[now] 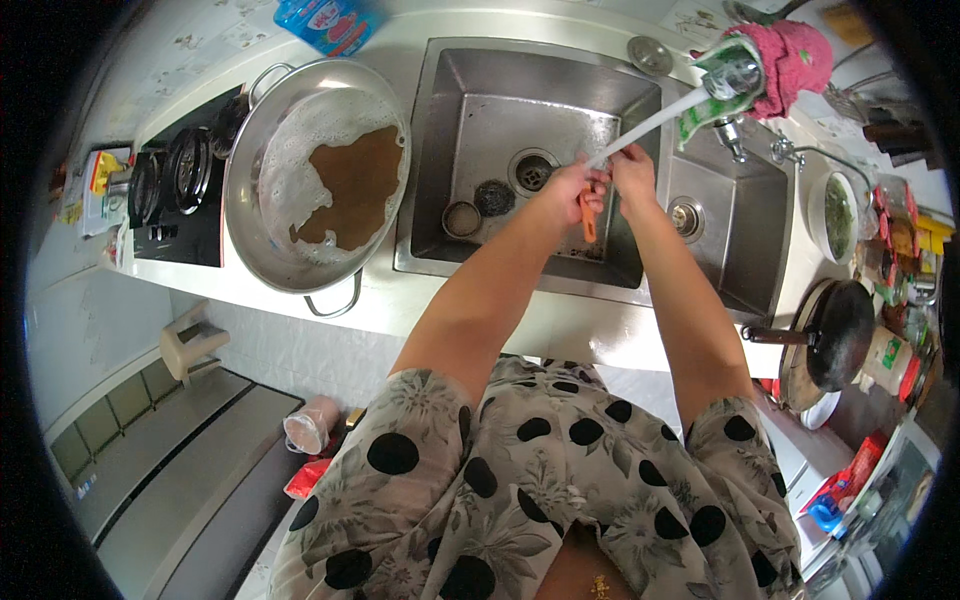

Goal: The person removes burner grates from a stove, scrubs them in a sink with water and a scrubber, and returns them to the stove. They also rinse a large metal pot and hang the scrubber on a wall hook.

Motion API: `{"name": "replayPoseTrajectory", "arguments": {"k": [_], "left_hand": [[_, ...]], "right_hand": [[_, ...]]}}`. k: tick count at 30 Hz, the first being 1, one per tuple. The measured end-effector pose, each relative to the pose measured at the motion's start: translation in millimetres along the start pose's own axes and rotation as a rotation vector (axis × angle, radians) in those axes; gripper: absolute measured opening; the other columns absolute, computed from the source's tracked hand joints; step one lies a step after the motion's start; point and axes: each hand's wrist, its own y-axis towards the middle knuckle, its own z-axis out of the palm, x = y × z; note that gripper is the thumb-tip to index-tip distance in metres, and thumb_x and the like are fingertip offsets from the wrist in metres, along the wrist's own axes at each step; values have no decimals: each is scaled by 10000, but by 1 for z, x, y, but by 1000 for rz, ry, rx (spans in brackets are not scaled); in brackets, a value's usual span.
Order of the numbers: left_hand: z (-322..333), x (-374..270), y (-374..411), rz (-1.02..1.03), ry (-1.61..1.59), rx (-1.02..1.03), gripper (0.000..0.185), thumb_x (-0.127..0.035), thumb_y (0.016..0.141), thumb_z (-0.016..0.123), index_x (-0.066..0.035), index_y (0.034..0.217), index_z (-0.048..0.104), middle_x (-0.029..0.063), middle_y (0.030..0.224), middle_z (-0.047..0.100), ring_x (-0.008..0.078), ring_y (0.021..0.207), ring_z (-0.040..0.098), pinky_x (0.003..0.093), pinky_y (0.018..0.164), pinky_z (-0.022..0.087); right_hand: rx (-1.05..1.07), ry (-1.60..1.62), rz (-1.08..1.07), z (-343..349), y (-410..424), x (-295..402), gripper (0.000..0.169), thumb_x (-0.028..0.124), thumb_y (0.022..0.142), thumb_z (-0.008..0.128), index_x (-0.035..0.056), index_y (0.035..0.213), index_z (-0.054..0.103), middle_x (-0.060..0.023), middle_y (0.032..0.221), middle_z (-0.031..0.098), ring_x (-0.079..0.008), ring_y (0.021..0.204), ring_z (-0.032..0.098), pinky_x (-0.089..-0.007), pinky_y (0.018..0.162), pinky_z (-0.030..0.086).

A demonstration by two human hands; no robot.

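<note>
Water runs from the cloth-wrapped faucet (733, 75) down onto my hands over the large steel sink basin (480, 112). My left hand (576, 191) is closed around a tool with an orange handle (589, 216); the tool's other end is hidden by the hands and water. Close beside it, on the right, my right hand (634, 171) has bent fingers under the stream; what they touch is hidden. Below them, the basin holds a drain strainer (534, 171), a dark scouring pad (495, 198) and a small round object (462, 220).
A big steel pot (244, 202) of brown, foamy water stands left of the sink, near a black cooktop (187, 240). A smaller basin (720, 247) adjoins on the right. Beyond are a white bowl of greens (838, 217) and a black frying pan (841, 335). A blue bottle (326, 22) stands behind.
</note>
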Motion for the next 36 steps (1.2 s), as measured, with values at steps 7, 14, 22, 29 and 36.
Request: {"name": "replayPoseTrajectory", "arguments": {"k": [7,14,22,29,36], "left_hand": [[5,2,-2,167,17,-149,256,-176,949,405,22,1080,502,115,825,579,265,760,582,450,776,498],[19,-19,8,210,-295,-237,334,-200,973,293,21,946,542,139,777,580,277,758,580,416,712,501],[24,-46,15,272,-199,-115,283,-161,948,302,0,940,535,147,926,591,283,855,596,443,792,511],[56,28,-19,173,447,-374,271,-253,940,437,-10,1024,523,111,930,595,235,827,579,359,760,481],[19,-1,7,829,802,-768,280,-244,912,454,4,962,576,169,924,629,292,813,592,418,739,456]], "right_hand": [[212,87,199,-22,-75,-4,270,258,931,513,17,1051,521,-65,878,597,-156,695,580,-277,576,477],[201,-26,-56,-6,-80,20,201,258,829,685,91,898,600,9,727,556,-70,550,461,-222,473,350],[-14,-291,-372,19,-63,73,208,187,797,569,62,939,656,-192,836,644,-336,792,628,-374,705,480],[-198,-589,-684,-82,-103,66,161,166,800,611,62,919,644,-171,768,593,-361,732,586,-434,644,468],[-120,-706,-726,-72,-143,92,58,99,781,608,58,822,605,-170,815,585,-370,767,577,-456,679,461]]}}
